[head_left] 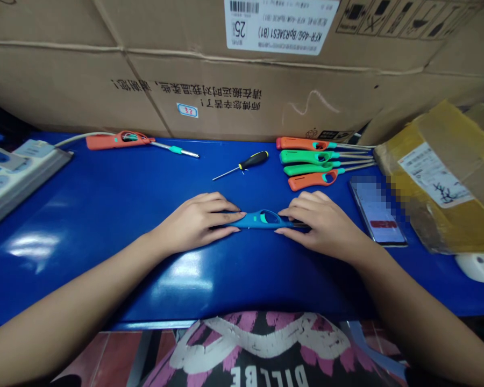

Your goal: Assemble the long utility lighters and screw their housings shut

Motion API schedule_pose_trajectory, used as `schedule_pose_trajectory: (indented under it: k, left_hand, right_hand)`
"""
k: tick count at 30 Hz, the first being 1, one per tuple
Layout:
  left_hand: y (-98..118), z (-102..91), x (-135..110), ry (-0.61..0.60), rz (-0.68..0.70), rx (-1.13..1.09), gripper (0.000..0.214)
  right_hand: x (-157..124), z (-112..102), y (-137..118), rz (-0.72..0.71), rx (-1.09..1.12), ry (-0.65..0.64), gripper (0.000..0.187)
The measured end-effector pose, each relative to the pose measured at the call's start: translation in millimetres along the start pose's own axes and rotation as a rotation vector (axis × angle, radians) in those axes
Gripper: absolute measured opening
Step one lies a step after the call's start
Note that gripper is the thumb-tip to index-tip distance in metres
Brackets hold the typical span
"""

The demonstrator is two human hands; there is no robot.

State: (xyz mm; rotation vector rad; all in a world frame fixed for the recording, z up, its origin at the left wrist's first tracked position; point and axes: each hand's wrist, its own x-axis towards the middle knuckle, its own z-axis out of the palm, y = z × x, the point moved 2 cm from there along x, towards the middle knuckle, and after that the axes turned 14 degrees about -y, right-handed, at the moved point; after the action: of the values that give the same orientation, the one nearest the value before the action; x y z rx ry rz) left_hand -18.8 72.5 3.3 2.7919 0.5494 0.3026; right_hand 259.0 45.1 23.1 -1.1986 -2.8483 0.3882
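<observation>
And here's the blue wand lighter (257, 221), on the near side of the screwdriver (254, 160), lying sideways: left hand (201, 221) grasping the handle, right hand (320, 221) gripping the nozzle end, 2 hands equally close.

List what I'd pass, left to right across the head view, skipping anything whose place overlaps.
Power strip → leftmost orange lighter → blue lighter → phone → white object at the right edge.
</observation>
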Motion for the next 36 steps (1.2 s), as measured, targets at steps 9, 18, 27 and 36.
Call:
schedule_pose_trajectory:
  k: [9,18,27,36]
  left_hand:
    - [2,-4.0,1,-0.027,0.023,0.071,0.031]
    - [5,-0.4,3,0.118,0.085,-0.030,0.029]
    - [15,-4.5,3,0.197,0.072,-0.013,0.030]
    - [22,-3.6,5,0.189,0.020,-0.064,0.020]
  right_hand:
    - [2,5,-3,0.036,0.010,0.016,0.017]
    - [6,13,-11,-0.011,-0.149,0.084,0.034]
    - [5,8,-14,-0.041,-0.045,0.236,0.024]
    - [6,14,-18,-0.004,0.024,0.251,0.023]
